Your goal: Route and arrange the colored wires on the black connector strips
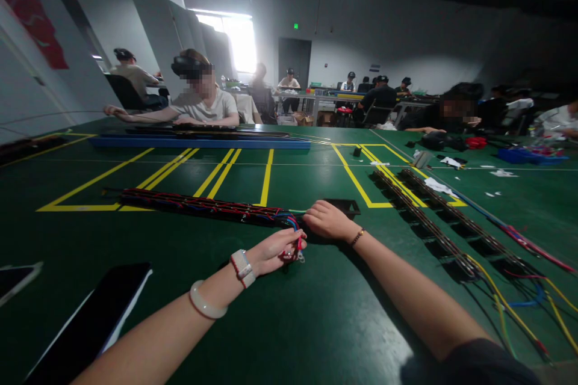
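A long dark strip assembly (pixel 198 206), wrapped with red and black wires, lies crosswise on the green table. Blue and red wires (pixel 294 224) bend down from its right end, and their ends carry ring terminals (pixel 301 257). My left hand (pixel 282 249) is closed around these wires, with the terminals sticking out past the fingers. Just to the right, my right hand (pixel 326 219) is closed, knuckles up, where a green wire (pixel 295 212) runs into its fingers; the fingertips are partly hidden. Behind that hand sits a flat black tray-like piece (pixel 345 207).
Two similar wired strips (pixel 424 222) lie at the right, with yellow and blue leads trailing forward. A dark flat device (pixel 94 319) is at the near left. Across the table is a long blue tray (pixel 198 143), with a person (pixel 205 102) behind it. Yellow tape lines mark the tabletop.
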The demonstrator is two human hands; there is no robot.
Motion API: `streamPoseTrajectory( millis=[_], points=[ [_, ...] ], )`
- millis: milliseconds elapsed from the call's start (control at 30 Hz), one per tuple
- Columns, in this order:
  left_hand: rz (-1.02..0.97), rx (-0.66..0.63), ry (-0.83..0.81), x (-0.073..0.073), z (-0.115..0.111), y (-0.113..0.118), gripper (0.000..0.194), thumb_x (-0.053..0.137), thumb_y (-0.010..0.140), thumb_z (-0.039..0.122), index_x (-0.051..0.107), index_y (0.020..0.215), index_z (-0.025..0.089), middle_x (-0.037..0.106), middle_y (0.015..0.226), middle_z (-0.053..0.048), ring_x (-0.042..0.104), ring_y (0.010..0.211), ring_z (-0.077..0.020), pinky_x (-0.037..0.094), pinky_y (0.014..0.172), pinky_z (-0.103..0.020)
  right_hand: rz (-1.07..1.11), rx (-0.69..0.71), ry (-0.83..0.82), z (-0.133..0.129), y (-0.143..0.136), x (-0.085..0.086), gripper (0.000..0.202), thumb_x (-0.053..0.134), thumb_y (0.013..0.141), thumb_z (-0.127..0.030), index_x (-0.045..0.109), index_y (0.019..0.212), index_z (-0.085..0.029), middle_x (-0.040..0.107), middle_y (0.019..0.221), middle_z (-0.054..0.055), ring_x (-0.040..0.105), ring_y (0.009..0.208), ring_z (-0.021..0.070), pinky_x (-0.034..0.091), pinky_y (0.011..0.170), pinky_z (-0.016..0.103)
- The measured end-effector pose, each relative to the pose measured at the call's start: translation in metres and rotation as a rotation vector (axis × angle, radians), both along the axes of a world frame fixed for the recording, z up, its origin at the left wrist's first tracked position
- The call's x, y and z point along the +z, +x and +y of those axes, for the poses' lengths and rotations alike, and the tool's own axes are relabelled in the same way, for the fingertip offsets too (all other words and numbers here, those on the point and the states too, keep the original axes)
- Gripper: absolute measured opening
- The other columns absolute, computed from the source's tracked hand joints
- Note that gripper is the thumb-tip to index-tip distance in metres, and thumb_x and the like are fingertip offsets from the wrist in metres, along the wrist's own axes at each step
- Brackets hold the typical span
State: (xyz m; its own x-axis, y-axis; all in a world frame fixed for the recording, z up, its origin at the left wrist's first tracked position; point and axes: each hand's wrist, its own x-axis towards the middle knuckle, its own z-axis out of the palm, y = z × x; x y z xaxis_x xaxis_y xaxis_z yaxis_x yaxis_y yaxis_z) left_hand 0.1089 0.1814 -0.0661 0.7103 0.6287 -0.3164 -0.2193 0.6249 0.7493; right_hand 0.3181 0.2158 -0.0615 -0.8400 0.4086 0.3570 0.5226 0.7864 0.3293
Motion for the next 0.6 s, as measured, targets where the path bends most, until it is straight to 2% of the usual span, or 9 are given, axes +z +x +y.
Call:
streamPoseTrajectory(
  millis=[100,200,300,467,600],
  points=[
    [-0.04,0.028,-0.021,-0.002,0.001,0.002,0.004,0.05,0.088,0.015,0.05,0.086,0.012,0.052,0.07,-0.002,0.045,0.05,-0.004,0.029,0.044,-0.015,0.0,0.177,0.035,-0.009,-0.007,0.002,0.033,0.037,0.095,-0.035,0.058,0.109,-0.014,0.061,0.094,0.008,0.048,0.081,0.0165,0.036,0.084,0.033],
    [-0.067,0.034,-0.037,-0.005,0.002,0.003,0.005,0.052,0.087,0.014,0.05,0.083,0.012,0.05,0.067,0.0,0.042,0.048,-0.0038,0.029,0.044,-0.016,-0.03,0.257,0.062,-0.014,-0.012,0.004,0.042,0.034,0.096,-0.043,0.057,0.112,-0.012,0.061,0.094,0.009,0.049,0.08,0.0169,0.037,0.081,0.033],
    [-0.063,0.027,-0.04,-0.008,0.003,0.004,0.008,0.054,0.086,0.017,0.05,0.082,0.012,0.049,0.067,0.0,0.042,0.049,-0.0043,0.028,0.045,-0.017,-0.059,0.24,0.052,-0.016,-0.013,0.005,0.046,0.03,0.096,-0.045,0.057,0.114,-0.012,0.061,0.087,0.009,0.049,0.075,0.0164,0.037,0.077,0.033],
    [-0.067,0.007,-0.025,-0.009,0.003,0.002,0.012,0.054,0.087,0.023,0.05,0.083,0.012,0.054,0.073,-0.003,0.044,0.053,-0.0058,0.027,0.046,-0.017,-0.021,0.205,-0.002,-0.014,-0.012,0.0,0.039,0.031,0.098,-0.037,0.057,0.113,-0.013,0.06,0.081,0.007,0.048,0.071,0.0146,0.035,0.073,0.031],
    [-0.062,-0.001,-0.025,-0.01,0.004,0.0,0.012,0.045,0.091,0.021,0.051,0.088,0.011,0.053,0.073,-0.005,0.037,0.048,-0.0033,0.024,0.044,-0.015,0.149,0.092,-0.126,-0.012,-0.019,-0.002,0.044,0.024,0.099,-0.037,0.061,0.096,-0.013,0.058,0.074,0.007,0.046,0.068,0.0151,0.033,0.07,0.031]
  ],
)
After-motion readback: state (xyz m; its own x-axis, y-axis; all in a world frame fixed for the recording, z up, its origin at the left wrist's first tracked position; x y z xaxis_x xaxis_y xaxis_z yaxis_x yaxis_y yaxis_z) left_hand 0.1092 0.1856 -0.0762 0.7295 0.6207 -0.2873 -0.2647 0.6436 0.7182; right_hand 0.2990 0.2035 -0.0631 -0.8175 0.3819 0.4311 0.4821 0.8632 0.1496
